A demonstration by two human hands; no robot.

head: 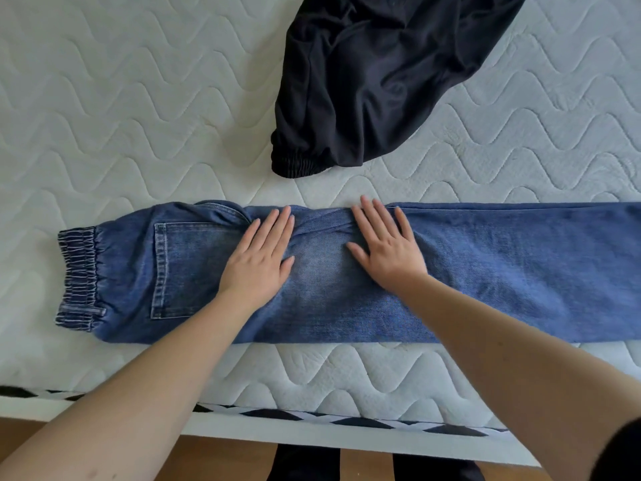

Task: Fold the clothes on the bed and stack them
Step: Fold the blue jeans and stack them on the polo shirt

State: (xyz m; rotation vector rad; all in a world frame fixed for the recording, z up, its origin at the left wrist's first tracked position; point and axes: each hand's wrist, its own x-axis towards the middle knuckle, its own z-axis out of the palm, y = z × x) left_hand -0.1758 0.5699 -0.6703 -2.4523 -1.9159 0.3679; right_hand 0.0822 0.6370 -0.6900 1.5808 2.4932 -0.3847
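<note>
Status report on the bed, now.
Left hand and right hand flat on the jeans. Jeans folded lengthwise, not yet shortened. Black garment crumpled beyond, apart. Nothing in the way.

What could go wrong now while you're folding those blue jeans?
1. The jeans have bunched creases between the left hand and right hand; folding now might lock those wrinkles in.
2. The jeans lie near the mattress edge, so a hasty fold might drag them off.
3. The black pants lie crumpled just beyond; a wide swing of the leg might land on them.
</note>
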